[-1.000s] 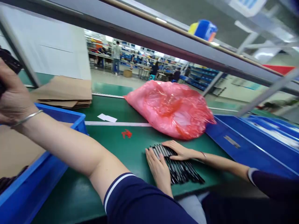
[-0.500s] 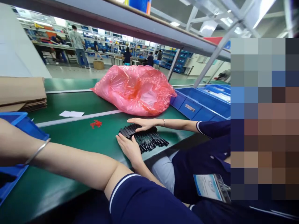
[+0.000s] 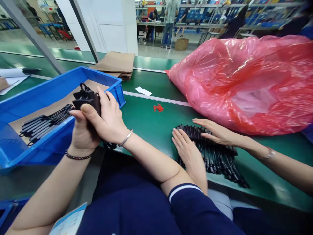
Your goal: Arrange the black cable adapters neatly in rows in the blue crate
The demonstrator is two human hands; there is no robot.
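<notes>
Both of my hands are wrapped round a bundle of black parts [image 3: 85, 98] above the near edge of the blue bin. My left hand [image 3: 84, 135] grips it from below and the left, and my right hand [image 3: 109, 114] presses on its right side. Looped black cable shows at the top of the bundle, and more black hangs below my right wrist. Inside the blue bin [image 3: 97, 76], more black cabled parts [image 3: 46, 122] lie in a row on brown cardboard.
To the right, a co-worker's hands [image 3: 190, 153] rest on a row of black cabled parts [image 3: 220, 160]. Beyond are a large pink plastic bag [image 3: 244, 81], small red pieces [image 3: 158, 108], white slips [image 3: 143, 91] and stacked cardboard [image 3: 117, 62].
The view has swung left, bringing the blue bin and both my hands with the black bundle into sight. The co-worker's hands are still on the row of parts.
</notes>
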